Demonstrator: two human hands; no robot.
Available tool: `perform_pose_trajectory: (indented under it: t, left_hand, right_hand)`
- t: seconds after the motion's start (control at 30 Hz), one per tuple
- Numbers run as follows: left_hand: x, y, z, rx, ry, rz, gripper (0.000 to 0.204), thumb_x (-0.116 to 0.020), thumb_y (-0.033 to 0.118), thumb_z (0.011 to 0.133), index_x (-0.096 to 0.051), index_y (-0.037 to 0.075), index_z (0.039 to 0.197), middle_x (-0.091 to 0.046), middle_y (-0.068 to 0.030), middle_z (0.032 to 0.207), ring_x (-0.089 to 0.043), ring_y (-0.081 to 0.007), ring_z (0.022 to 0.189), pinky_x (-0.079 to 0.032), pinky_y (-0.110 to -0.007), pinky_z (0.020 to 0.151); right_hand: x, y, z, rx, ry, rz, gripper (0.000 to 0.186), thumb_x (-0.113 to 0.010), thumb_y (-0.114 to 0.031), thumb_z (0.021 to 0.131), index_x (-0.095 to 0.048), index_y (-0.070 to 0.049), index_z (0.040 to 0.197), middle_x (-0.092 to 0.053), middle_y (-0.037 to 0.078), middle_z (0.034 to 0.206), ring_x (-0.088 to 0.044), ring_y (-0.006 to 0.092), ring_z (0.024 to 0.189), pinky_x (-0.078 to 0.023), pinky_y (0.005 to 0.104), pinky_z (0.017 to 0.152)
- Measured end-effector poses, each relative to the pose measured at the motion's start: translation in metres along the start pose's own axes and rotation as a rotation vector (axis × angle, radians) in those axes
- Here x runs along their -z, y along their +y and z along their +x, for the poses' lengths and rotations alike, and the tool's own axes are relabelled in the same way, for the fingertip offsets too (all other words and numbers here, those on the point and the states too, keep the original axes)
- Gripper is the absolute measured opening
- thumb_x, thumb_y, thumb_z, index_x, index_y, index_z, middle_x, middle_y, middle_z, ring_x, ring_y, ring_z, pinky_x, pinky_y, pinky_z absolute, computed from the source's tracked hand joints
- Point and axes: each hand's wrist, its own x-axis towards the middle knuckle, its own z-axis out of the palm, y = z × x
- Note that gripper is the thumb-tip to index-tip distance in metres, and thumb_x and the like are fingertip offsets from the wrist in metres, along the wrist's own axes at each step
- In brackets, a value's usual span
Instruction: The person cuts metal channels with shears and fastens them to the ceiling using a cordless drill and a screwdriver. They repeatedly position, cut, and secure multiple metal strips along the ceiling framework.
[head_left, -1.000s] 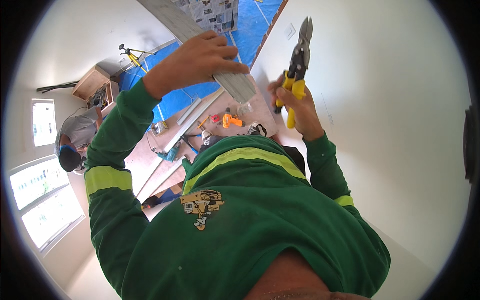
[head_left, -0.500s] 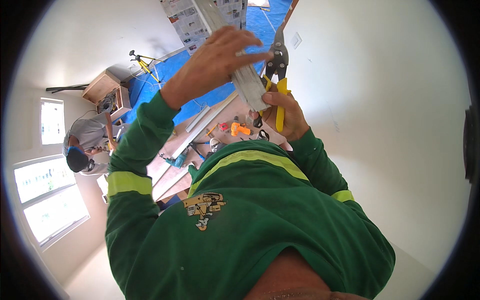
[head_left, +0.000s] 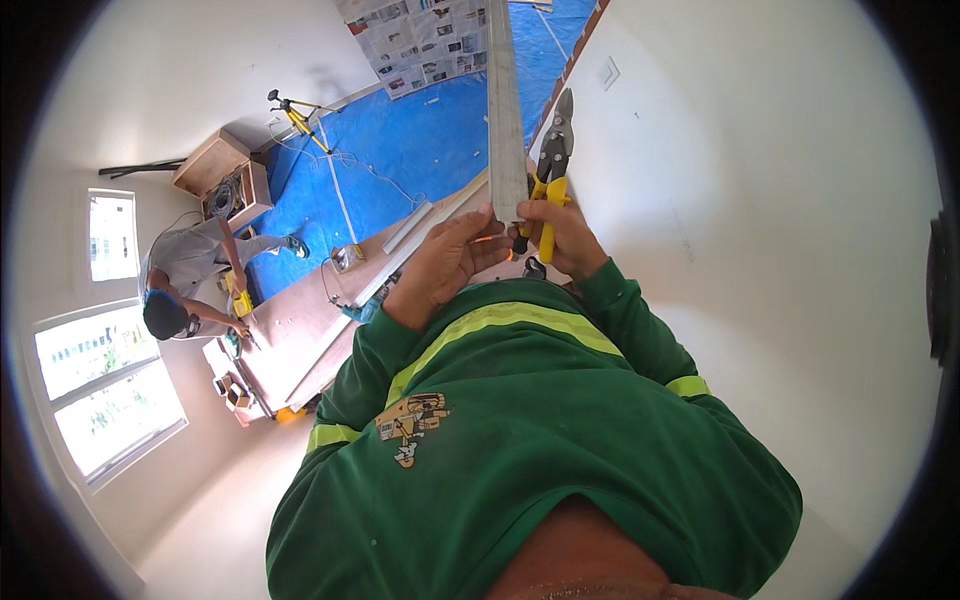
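Note:
A long pale grey strip (head_left: 505, 120) stands lengthwise in front of me, its near end at both hands. My left hand (head_left: 450, 265) is at that end, fingers curled and their tips on its bottom corner. My right hand (head_left: 565, 240) grips yellow-handled tin snips (head_left: 555, 150), their blades pointing away along the strip's right side, and its thumb lies at the strip's end. The snips' lower handle and part of my right fingers are hidden behind the strip and left fingertips.
A co-worker (head_left: 195, 265) works at the wooden board (head_left: 300, 320) on the left, with tools and strips. Beyond lie blue sheeting (head_left: 375, 140), a yellow tripod (head_left: 300, 118), an open wooden box (head_left: 225, 180) and newspaper covering (head_left: 415, 45). A white wall (head_left: 760, 250) borders the right.
My left hand has slid down from atop the strip to its near end. The strip has swung upright in view, and the snips have moved down and left beside it.

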Motion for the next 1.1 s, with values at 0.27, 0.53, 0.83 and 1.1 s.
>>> perform_pose_trajectory:
  t: [0.27, 0.53, 0.83, 1.1]
  left_hand:
    - [0.005, 0.001, 0.005, 0.045, 0.091, 0.280, 0.039, -0.067, 0.041, 0.113, -0.070, 0.004, 0.123, -0.073, -0.0062, 0.104, -0.072, -0.0153, 0.094, -0.061, -0.031, 0.087]
    - [0.014, 0.039, 0.021, 0.145, -0.052, 0.884, 0.040, -0.063, 0.037, 0.114, -0.070, -0.002, 0.121, -0.069, -0.0066, 0.099, -0.070, -0.0154, 0.084, -0.061, -0.032, 0.078]
    - [0.031, 0.065, 0.045, -0.642, -0.588, 1.798, 0.019, -0.068, 0.014, 0.101, -0.073, 0.001, 0.115, -0.070, -0.0140, 0.106, -0.072, -0.0319, 0.095, -0.058, -0.046, 0.082]
    - [0.008, 0.019, 0.010, -0.667, -0.036, 1.662, 0.019, -0.062, 0.014, 0.106, -0.070, -0.002, 0.104, -0.067, -0.0219, 0.100, -0.068, -0.0424, 0.093, -0.053, -0.054, 0.081]
  right_hand:
    - [-0.007, -0.003, -0.003, 0.087, 0.078, -0.242, 0.034, -0.080, -0.011, 0.094, -0.063, 0.002, 0.121, -0.069, 0.008, 0.099, -0.072, 0.0180, 0.083, -0.061, 0.0337, 0.071]
    - [-0.011, -0.011, -0.008, 0.147, 0.084, -0.552, 0.042, -0.080, -0.009, 0.095, -0.062, 0.002, 0.131, -0.069, 0.005, 0.103, -0.069, 0.0143, 0.090, -0.059, 0.0317, 0.080]
    - [-0.015, -0.008, -0.013, 0.184, 0.010, -0.623, 0.053, -0.081, -0.009, 0.094, -0.058, 0.000, 0.141, -0.067, 0.005, 0.109, -0.068, 0.0140, 0.093, -0.058, 0.0313, 0.081]
    - [-0.014, -0.007, -0.020, 0.073, 0.125, -0.453, 0.044, -0.077, -0.009, 0.094, -0.061, 0.000, 0.134, -0.070, 0.005, 0.106, -0.069, 0.0130, 0.089, -0.058, 0.0298, 0.076]
